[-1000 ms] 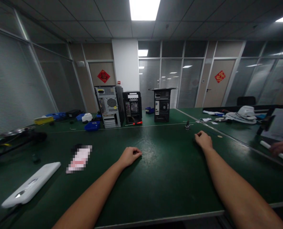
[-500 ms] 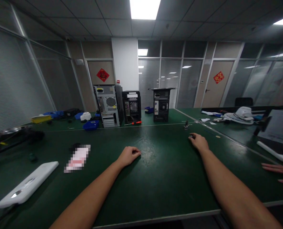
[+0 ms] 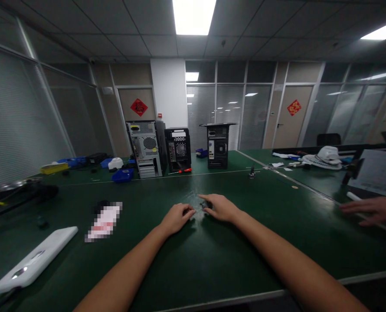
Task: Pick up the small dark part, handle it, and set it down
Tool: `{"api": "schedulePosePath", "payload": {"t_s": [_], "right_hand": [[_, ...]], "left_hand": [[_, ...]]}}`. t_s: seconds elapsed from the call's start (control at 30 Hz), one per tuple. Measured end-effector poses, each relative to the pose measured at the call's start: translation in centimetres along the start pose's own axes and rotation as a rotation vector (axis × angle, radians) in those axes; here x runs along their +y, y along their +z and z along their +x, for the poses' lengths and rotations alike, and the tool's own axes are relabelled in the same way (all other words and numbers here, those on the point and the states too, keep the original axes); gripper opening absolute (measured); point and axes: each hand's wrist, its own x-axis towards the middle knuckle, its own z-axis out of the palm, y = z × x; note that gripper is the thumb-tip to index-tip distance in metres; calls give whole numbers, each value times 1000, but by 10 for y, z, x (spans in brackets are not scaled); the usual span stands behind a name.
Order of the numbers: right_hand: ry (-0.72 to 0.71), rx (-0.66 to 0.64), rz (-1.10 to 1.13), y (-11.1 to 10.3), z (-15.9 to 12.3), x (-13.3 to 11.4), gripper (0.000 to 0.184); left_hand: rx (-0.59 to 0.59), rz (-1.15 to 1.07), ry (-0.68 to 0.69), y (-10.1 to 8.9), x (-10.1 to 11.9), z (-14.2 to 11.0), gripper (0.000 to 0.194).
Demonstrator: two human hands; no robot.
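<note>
My left hand (image 3: 176, 218) rests on the green tabletop (image 3: 232, 255), its thumb and fingers curled together in a pinch. Whatever may lie between those fingertips is too small or hidden to name. Just to its right, my right hand (image 3: 220, 208) has its index finger stretched forward and its thumb bent below. A small dark metallic piece (image 3: 206, 204) sits between that thumb and the fingers. The two hands' fingertips are close but apart. Farther off to the right, a small dark metal part (image 3: 252, 172) stands upright on the table.
Three computer cases (image 3: 145, 149) stand at the back, with a red-handled screwdriver (image 3: 184, 170) and a blue tray (image 3: 122, 174) close by. On the left lie a white device (image 3: 37, 259) and a blurred-out pink item (image 3: 104, 222). Another person's hand (image 3: 375, 210) reaches in at right.
My right hand has swept left from beside the upright metal part to my left hand, carrying the small dark piece. My left hand has barely moved. The other person's hand has shifted.
</note>
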Motion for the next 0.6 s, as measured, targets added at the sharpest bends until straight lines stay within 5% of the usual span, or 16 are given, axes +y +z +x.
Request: {"api": "schedulePosePath", "payload": {"t_s": [0.17, 0.6], "right_hand": [[-104, -19, -8, 17, 4, -26, 60], [-19, -10, -1, 22, 6, -8, 52]], "left_hand": [[-1, 3, 42, 2, 4, 1, 30], [47, -96, -6, 4, -3, 5, 21]]}}
